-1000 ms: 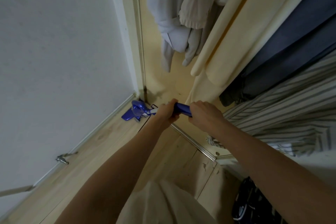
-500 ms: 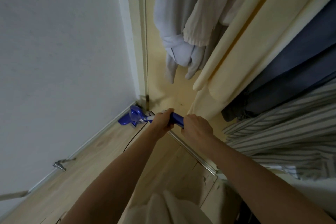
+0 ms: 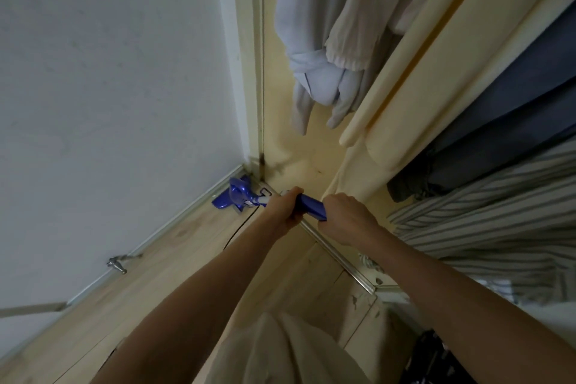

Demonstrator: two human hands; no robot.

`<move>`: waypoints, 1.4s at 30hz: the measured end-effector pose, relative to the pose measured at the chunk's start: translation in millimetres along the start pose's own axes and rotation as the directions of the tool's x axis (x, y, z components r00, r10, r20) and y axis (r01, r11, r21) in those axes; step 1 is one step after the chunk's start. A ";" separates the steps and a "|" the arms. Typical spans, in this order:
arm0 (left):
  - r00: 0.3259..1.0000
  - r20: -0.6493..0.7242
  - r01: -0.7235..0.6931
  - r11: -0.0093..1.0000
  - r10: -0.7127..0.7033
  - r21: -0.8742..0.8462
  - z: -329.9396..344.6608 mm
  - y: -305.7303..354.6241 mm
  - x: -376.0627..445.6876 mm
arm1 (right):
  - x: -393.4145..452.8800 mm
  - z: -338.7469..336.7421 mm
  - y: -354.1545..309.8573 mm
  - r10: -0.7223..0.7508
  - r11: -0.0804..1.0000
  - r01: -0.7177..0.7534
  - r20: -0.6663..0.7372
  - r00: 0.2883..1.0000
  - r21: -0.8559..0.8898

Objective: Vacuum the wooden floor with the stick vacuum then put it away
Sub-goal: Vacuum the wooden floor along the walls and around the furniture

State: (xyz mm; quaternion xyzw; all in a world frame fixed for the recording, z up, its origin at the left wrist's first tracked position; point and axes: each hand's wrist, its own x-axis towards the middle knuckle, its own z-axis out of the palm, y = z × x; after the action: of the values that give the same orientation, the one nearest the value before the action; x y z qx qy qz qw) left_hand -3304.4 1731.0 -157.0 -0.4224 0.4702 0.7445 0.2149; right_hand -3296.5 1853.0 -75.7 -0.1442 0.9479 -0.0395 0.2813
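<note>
The blue stick vacuum [image 3: 240, 196] stands with its head on the light wooden floor [image 3: 174, 246], tucked into the corner where the white wall meets the wardrobe frame. Both hands hold its blue handle [image 3: 311, 207]. My left hand [image 3: 285, 210] grips the handle's lower part, and my right hand [image 3: 346, 217] grips its upper end. A thin black cord [image 3: 240, 226] trails from the vacuum across the floor. My hands hide most of the shaft.
A white wall [image 3: 109, 87] with a baseboard runs along the left; a metal door stop [image 3: 117, 263] sits at its foot. To the right, an open wardrobe with a metal floor rail [image 3: 339, 262] holds hanging clothes [image 3: 324, 50] and a striped shirt [image 3: 486, 221].
The view has tilted, shifting the vacuum head lower in frame. Both hands keep their grip on the handle and the head stays in the corner by the wall.
</note>
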 end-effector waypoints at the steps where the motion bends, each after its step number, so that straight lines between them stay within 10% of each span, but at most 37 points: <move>1: 1.000 -0.004 -0.005 1.000 0.005 -0.020 -1.4 -2.3 -3.9 | -3.5 -1.3 -0.2 -0.010 1.000 0.010 0.001 1.000 -0.009; 42: 0.994 0.106 -0.027 0.928 -0.013 0.371 -74.7 -51.2 -36.4 | -57.4 82.6 -44.7 0.119 0.947 -0.148 0.118 0.986 0.286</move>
State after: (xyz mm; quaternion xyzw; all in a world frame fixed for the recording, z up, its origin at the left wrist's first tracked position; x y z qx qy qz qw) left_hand -3215.8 1691.8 -168.2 -0.3320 0.5922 0.6641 0.3132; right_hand -3194.3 1827.8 -108.0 -0.0380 0.9239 -0.1535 0.3486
